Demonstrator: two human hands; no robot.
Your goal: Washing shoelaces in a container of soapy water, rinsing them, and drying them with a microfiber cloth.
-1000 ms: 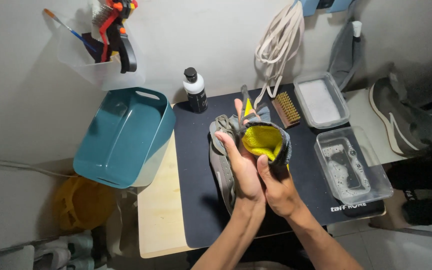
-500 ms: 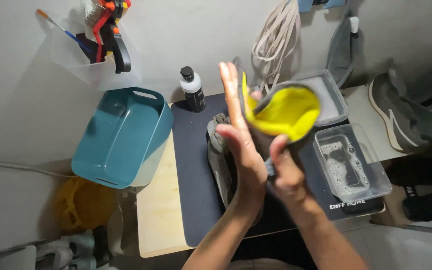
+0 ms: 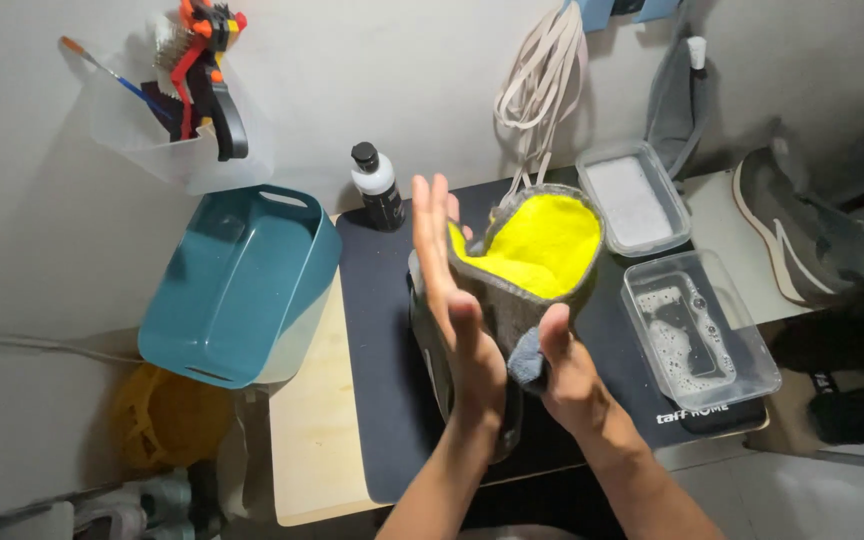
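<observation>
My right hand (image 3: 564, 378) grips the lower edge of a grey cloth with a bright yellow inner face (image 3: 537, 248), held up above the dark mat (image 3: 377, 400). My left hand (image 3: 449, 290) is raised flat with straight fingers, its palm against the cloth's left side. Under both hands a grey shoe (image 3: 432, 370) lies on the mat, mostly hidden.
A teal tub (image 3: 237, 285) sits left of the mat. A black bottle with a white collar (image 3: 376, 187) stands at the back. Two clear trays, one with foamy water (image 3: 697, 330) and one lidded (image 3: 632, 197), lie right. Another grey shoe (image 3: 797, 235) rests far right. Laces (image 3: 542, 75) hang on the wall.
The cloth has been lifted off the shoe and opened out, showing its yellow side. My left hand has straightened and risen beside it.
</observation>
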